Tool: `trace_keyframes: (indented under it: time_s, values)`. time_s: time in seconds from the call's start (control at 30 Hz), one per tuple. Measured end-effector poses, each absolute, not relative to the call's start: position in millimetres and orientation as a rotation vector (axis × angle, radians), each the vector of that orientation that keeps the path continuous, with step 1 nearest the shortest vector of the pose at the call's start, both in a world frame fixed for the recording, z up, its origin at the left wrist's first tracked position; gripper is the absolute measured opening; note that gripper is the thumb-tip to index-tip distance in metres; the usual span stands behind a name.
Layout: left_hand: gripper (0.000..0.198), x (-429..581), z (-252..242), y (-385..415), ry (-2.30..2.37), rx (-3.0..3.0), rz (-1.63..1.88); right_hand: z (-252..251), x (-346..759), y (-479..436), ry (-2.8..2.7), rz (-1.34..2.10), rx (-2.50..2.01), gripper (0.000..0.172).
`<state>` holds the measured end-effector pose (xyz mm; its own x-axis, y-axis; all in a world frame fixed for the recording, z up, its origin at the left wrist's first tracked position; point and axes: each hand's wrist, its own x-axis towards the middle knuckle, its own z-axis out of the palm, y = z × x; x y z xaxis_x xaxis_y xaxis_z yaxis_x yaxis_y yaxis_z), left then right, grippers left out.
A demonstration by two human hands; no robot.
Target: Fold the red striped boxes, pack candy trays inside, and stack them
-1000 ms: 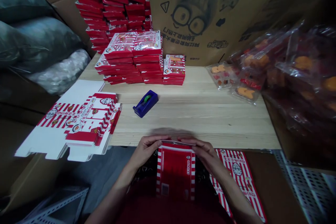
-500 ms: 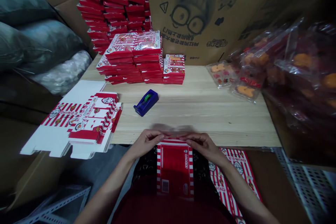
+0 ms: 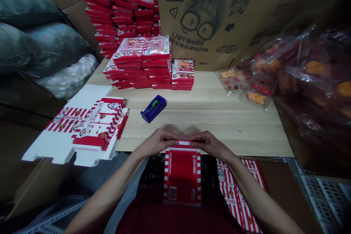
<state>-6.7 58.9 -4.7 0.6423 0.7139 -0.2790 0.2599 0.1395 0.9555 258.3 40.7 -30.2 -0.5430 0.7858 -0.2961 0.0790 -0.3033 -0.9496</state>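
A red box with striped edges and a barcode lies against my front, just below the table's near edge. My left hand pinches the left side of its top end, thumb below and fingers above. At the right side of that same end, my right hand grips in a like way. The fingertips of both hands nearly meet at the middle. A blue tape dispenser with green tape rests on the table beyond my left hand. Flat printed box blanks are stacked to the left.
Filled red boxes stand stacked at the back of the table, with a taller pile behind. Clear bags of toys heap up at the right. A large carton stands behind. Striped sheets lie below my right arm.
Both hands have shifted slightly upward in view, with fingers drawn closer together along the box's top end. The view has tilted a little. Things on the table have stayed put.
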Motion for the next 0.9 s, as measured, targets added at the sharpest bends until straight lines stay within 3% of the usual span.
trace_keyframes:
  time_s: [0.53,0.9]
  values:
    - [0.027,-5.1,-17.5,53.3,0.962,1.418,0.449,-41.1,255.4,42.0,-1.541,1.776,-1.086,0.033]
    - [0.034,-22.9,19.5,43.6,0.758,1.597,0.388,-4.3,261.0,8.6,-1.734,1.576,-1.031,0.034]
